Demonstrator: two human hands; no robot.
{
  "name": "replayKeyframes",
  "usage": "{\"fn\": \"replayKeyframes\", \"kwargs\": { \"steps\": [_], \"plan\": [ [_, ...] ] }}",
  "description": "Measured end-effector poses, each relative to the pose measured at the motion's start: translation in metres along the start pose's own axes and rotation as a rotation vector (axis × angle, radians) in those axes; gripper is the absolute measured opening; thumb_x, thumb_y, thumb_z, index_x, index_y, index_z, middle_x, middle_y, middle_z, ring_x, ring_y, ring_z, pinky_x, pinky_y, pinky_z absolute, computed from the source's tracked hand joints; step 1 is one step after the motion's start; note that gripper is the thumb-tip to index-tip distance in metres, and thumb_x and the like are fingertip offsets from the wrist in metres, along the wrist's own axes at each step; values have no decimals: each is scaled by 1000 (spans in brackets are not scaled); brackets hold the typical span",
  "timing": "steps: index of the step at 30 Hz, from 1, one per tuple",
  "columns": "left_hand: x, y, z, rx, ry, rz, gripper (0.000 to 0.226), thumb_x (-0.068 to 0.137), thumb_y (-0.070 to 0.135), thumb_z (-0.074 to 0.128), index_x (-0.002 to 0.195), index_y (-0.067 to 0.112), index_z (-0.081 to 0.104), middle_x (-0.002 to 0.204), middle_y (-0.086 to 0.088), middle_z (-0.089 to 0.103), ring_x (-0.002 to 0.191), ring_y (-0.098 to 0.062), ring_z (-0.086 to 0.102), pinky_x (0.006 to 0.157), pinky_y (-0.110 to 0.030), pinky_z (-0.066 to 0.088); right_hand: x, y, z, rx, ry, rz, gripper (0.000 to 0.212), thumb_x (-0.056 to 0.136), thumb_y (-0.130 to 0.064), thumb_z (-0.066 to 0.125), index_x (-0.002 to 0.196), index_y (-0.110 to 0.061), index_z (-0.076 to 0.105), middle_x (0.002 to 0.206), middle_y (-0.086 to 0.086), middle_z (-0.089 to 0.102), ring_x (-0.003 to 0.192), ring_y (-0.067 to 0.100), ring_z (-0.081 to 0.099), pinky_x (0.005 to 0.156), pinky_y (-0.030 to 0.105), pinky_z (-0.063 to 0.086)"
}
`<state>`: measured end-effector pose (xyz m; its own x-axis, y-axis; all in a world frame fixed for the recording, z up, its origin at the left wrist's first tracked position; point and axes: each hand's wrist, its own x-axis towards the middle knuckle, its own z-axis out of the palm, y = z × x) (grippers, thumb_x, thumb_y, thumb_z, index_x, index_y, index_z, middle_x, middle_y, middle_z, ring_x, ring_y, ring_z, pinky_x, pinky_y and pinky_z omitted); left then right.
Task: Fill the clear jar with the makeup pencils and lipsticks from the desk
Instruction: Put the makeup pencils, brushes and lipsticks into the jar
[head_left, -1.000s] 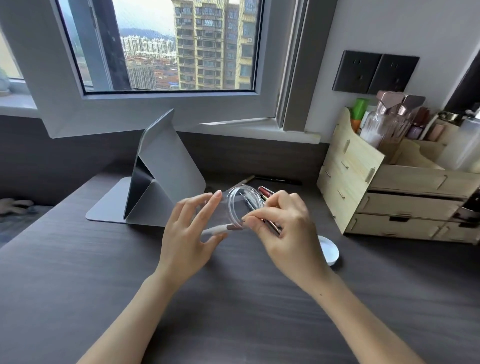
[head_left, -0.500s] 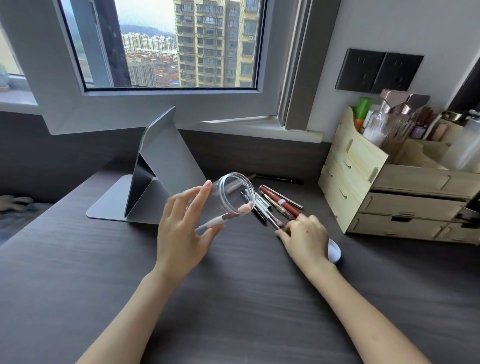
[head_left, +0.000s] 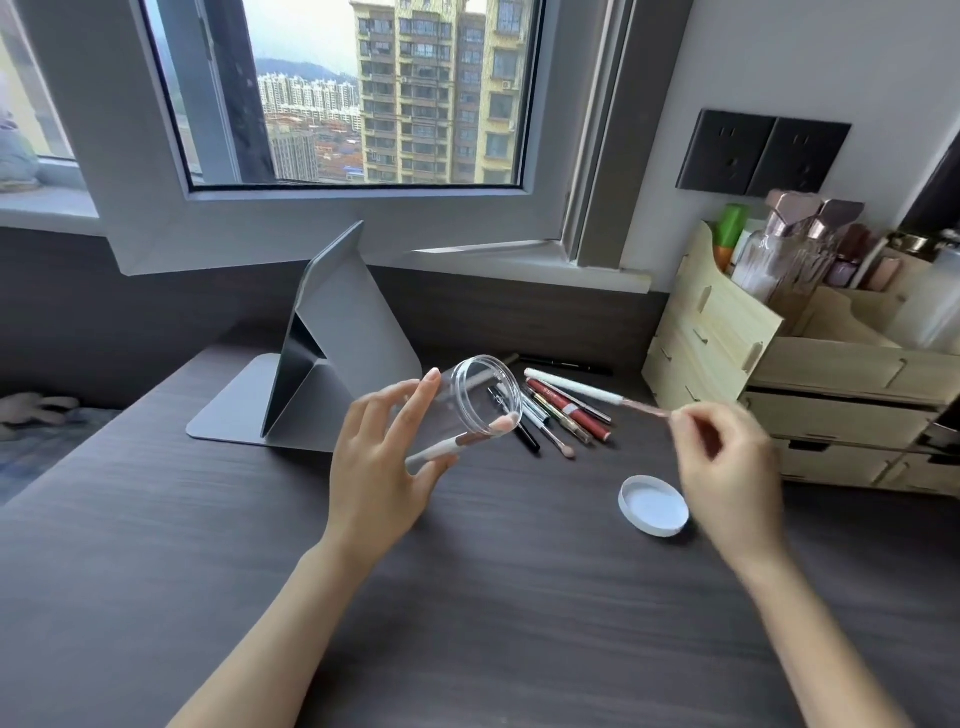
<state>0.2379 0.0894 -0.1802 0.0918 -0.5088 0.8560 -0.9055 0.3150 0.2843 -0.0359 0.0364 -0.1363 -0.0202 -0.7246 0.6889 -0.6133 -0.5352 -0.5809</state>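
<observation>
Left hand cradles clear jar tilted, mouth rightward | right hand fingers pinch white pencil by its tip (blurred) | should feed it white-end-first, keeping jar steady | remaining pencils lie on desk

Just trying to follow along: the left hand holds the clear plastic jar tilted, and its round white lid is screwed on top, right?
Not quite. The head view shows the round white lid lying on the dark desk, off the clear plastic jar, which the left hand holds tilted.

High-rise bedroom vanity desk
</observation>
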Motion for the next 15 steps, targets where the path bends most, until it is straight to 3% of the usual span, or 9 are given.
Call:
{"fn": "replayKeyframes", "kwargs": {
  "steps": [2, 5, 9, 15],
  "plan": [
    [-1, 0, 1, 1, -14, 7, 84, 64, 23, 82, 136, 21, 39, 118, -8, 59, 105, -22, 50, 97, -18, 32, -1, -11, -29, 81, -5, 27, 13, 88, -11, 55, 77, -11, 61, 71, 7, 58, 65, 6, 50, 62, 7, 37],
    [-3, 0, 3, 4, -28, 32, 84, 64, 22, 83, 136, 21, 39, 118, -9, 60, 105, -23, 50, 94, -25, 36, 0, -25, -49, 152, -75, 42, 15, 90, -8, 57, 76, -13, 61, 72, 9, 59, 62, 4, 50, 58, 9, 38],
    [-5, 0, 5, 2, -50, 58, 85, 64, 21, 84, 136, 22, 39, 118, -8, 59, 105, -21, 50, 93, -26, 39, 0, -48, -38, 124, -210, -92, 14, 85, -15, 56, 72, -15, 61, 66, -3, 55, 63, 3, 49, 58, 10, 35],
    [-6, 1, 6, -1, -64, 113, 82, 66, 25, 82, 136, 23, 39, 118, -8, 58, 106, -20, 48, 89, -31, 45, -8, -79, 12, -42, -336, -341, 18, 81, -28, 59, 72, -15, 68, 70, -4, 59, 72, 17, 49, 65, 27, 38]
  ]
}}
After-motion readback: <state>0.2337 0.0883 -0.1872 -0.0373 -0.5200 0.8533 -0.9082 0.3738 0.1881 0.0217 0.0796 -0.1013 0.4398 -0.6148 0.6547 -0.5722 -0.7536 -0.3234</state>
